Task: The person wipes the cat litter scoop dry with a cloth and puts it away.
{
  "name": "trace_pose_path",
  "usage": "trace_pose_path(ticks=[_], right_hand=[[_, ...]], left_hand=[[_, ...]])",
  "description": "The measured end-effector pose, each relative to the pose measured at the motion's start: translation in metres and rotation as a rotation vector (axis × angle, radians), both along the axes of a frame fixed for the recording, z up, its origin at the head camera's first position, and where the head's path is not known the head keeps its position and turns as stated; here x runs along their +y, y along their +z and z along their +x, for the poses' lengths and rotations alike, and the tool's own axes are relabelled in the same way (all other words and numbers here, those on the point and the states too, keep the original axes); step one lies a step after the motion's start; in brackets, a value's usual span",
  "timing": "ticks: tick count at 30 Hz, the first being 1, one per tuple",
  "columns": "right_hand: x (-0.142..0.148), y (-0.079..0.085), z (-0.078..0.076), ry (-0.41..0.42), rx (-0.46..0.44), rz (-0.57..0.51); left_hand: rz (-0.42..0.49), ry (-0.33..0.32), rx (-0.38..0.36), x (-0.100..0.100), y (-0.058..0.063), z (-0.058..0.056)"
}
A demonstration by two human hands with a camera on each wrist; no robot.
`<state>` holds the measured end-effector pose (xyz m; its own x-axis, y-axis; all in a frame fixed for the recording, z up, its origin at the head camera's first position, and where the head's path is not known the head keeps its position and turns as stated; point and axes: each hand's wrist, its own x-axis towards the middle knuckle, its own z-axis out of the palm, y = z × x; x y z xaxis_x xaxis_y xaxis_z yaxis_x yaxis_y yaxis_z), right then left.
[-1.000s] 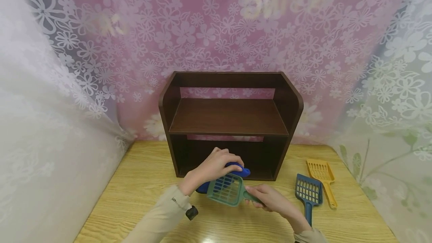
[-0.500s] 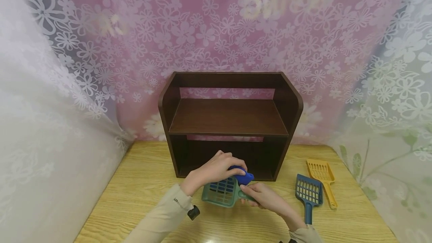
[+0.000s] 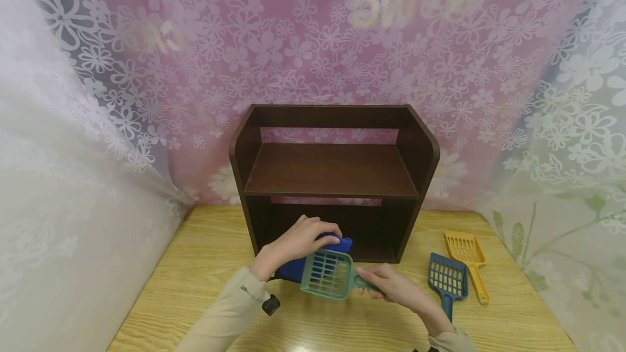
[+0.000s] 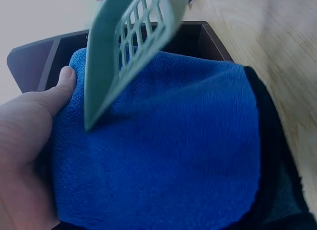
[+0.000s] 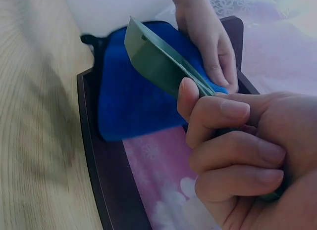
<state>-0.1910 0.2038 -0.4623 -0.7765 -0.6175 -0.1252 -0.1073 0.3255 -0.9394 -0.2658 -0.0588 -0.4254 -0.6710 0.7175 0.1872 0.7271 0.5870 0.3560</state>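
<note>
My right hand point(image 3: 391, 287) grips the handle of a green slotted litter scoop point(image 5: 153, 62), its fingers curled round it in the right wrist view. The scoop's head points left, tilted, in front of the dark shelf. My left hand point(image 3: 300, 239) holds a blue plush cloth point(image 4: 173, 156) with a dark edge, the thumb on its upper left side in the left wrist view. The cloth lies behind and against or very near the scoop's head; contact is unclear. Part of the cloth is hidden by the left hand and the scoop in the head view.
A dark brown two-level shelf point(image 3: 332, 170) stands at the back of the wooden table point(image 3: 195, 254). To the right lie a dark blue litter scoop point(image 3: 446, 289) and a yellow litter scoop point(image 3: 473, 265), close together. Flowered curtains point(image 3: 318, 42) hang behind and at both sides.
My left hand moved right with the cloth toward the scoop's handle, then back left. The green scoop shifted slightly left, then right again. The two scoops on the table stayed put.
</note>
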Motion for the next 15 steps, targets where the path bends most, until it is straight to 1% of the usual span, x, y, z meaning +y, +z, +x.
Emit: trace_pose_path(ticks=[5,11,15], right_hand=[[0.007,0.001,0.0,-0.015,-0.007,0.007],[0.017,0.002,-0.001,-0.027,-0.025,0.012],[0.024,0.001,-0.002,-0.034,-0.032,0.012]], left_hand=[[0.025,0.043,-0.028,-0.009,-0.007,-0.001],[0.09,0.074,-0.062,-0.019,-0.013,0.0],[0.143,0.091,-0.07,-0.025,-0.015,0.002]])
